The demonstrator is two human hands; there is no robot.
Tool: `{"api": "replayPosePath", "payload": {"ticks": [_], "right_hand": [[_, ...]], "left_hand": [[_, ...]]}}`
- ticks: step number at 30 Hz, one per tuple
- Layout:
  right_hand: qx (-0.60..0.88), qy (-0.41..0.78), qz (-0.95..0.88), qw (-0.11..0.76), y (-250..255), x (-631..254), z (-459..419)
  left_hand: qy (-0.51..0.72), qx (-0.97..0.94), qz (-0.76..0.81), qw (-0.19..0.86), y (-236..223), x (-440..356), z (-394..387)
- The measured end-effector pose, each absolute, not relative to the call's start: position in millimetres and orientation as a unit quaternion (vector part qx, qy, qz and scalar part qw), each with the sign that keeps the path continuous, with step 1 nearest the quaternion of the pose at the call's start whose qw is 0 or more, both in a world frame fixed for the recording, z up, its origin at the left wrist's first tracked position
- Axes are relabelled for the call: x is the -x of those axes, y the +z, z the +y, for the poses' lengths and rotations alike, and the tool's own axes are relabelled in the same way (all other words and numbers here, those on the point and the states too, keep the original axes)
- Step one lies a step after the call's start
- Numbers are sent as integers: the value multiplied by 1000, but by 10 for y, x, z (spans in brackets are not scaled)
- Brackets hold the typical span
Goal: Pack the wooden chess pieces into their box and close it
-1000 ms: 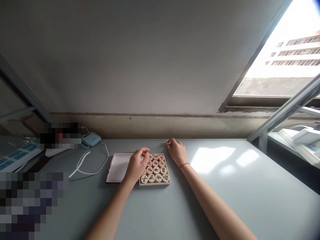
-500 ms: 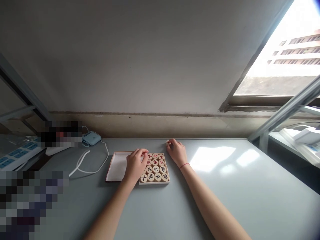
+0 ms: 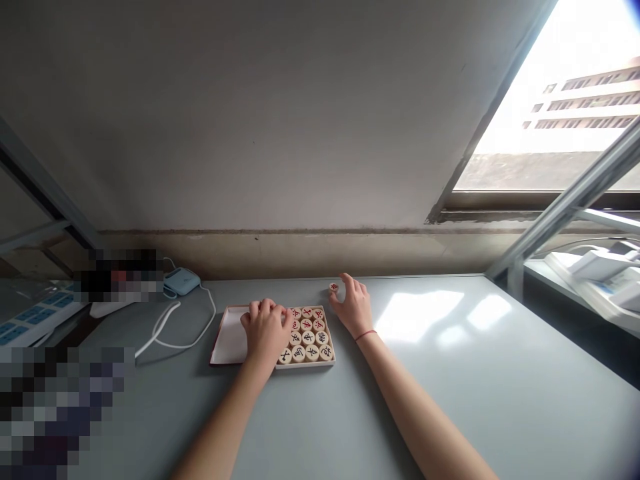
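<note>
A box of xiangqi pieces (image 3: 305, 366) sits on the grey table, its round wooden discs in rows, red characters behind and black in front. My left hand (image 3: 267, 328) lies palm down over the box's left side and part of the lid (image 3: 229, 337). Its fingers are bent but spread, and the fingertips are partly hidden. Beyond the box, near the table's back edge, is a single red-marked xiangqi piece (image 3: 333, 287). My right hand (image 3: 353, 308) is just right of that piece, thumb and fingers apart, with nothing held.
A pale blue device (image 3: 182, 281) with a white cable (image 3: 214, 310) lies to the left. Further left is a power strip (image 3: 35, 317). A wall (image 3: 300, 253) closes off the table's back, and metal posts (image 3: 515, 260) stand at both ends.
My right hand has opened and let go of the xiangqi piece, which now stands by itself on the table. My left hand has drawn slightly left, and its fingers have spread.
</note>
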State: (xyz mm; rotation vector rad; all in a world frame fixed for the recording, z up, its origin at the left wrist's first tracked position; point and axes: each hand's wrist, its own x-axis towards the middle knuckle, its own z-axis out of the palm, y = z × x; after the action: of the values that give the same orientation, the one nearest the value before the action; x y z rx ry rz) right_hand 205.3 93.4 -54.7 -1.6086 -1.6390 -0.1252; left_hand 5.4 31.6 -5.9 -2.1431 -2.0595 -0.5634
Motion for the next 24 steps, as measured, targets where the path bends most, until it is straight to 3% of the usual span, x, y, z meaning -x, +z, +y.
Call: {"api": "replayPosePath", "payload": {"ticks": [3, 9, 16, 20, 24], "right_hand": [[618, -14, -655, 435, -460, -1956, 822], [613, 148, -665, 400, -412, -1736, 688], [600, 248, -554, 521, -464, -1801, 661], [591, 219, -547, 552, -461, -1833, 583], [486, 85, -686, 535, -382, -1752, 476]], "left_hand": [[-171, 716, -674, 54, -55, -81, 306], [-169, 720, -673, 19, -49, -129, 294], [-217, 717, -662, -14, -69, -135, 316], [-251, 716, -651, -33, -37, -127, 318], [-346, 708, -612, -71, 32, -114, 307]]}}
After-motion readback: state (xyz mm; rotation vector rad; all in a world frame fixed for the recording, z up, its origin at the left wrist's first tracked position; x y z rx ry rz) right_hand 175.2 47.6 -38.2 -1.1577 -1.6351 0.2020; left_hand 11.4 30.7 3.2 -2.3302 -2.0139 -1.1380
